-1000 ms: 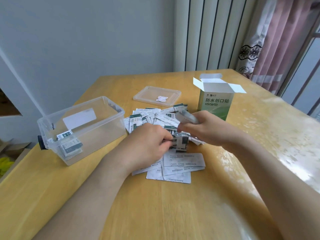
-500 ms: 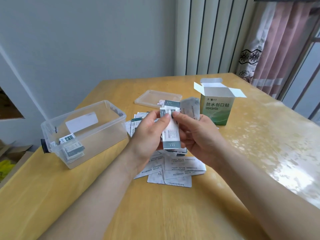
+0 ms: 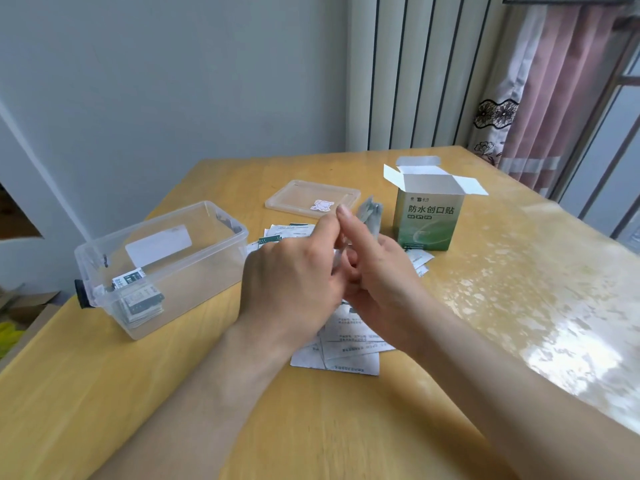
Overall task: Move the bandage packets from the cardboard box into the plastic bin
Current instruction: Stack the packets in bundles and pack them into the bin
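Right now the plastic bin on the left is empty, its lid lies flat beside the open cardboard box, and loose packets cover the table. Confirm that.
Not quite: the plastic bin is not empty. The head view shows a small stack of packets in its near corner. The lid does lie flat beside the open cardboard box, with loose packets on the table.

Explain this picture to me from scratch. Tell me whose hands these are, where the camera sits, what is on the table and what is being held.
There is no machine here. A person wears a wide-angle camera on the head, so you look down along their own forearms. The left hand and right hand meet above a wooden table. The right hand grips a few bandage packets, which stick up behind the fingers; what the left hand pinches is hidden. More loose packets lie scattered under the hands. To the left stands a clear plastic bin with a small stack of packets already in one corner. Its lid lies farther back. To the right stands the green cardboard box, flaps open.
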`<control>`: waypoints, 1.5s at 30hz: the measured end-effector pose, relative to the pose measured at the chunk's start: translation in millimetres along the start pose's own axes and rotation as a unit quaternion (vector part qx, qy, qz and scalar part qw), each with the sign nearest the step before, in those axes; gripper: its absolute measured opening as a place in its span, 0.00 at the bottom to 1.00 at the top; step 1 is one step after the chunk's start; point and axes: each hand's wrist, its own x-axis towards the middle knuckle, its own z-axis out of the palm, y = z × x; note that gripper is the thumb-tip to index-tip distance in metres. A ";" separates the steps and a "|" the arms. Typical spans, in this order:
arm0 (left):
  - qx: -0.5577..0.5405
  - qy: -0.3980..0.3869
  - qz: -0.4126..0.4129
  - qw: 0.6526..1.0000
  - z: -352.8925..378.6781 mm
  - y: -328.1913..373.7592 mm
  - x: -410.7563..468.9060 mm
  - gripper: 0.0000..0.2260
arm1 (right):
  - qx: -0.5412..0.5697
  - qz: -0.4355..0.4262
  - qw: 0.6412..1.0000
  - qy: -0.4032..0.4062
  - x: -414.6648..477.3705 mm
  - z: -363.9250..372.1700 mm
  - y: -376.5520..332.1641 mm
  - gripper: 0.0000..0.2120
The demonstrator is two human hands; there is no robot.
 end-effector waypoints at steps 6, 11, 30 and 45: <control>-0.148 -0.070 0.054 0.985 -5.6 7.8 -0.1 0.13 | 0.037 0.056 0.994 0.087 5.2 -6.5 -2.8 0.22; -0.194 -0.205 0.019 0.959 -5.0 -6.0 -1.1 0.47 | 0.029 0.114 0.993 0.007 5.9 -10.9 -8.1 0.09; -0.182 -0.173 0.067 0.966 -8.6 -2.0 0.6 0.28 | -0.024 0.092 0.988 -0.123 3.2 -11.9 -6.3 0.07; -0.356 -0.247 -0.031 0.901 -15.8 -10.6 5.8 0.32 | -0.458 -0.074 0.884 -0.062 10.7 -23.1 -13.9 0.09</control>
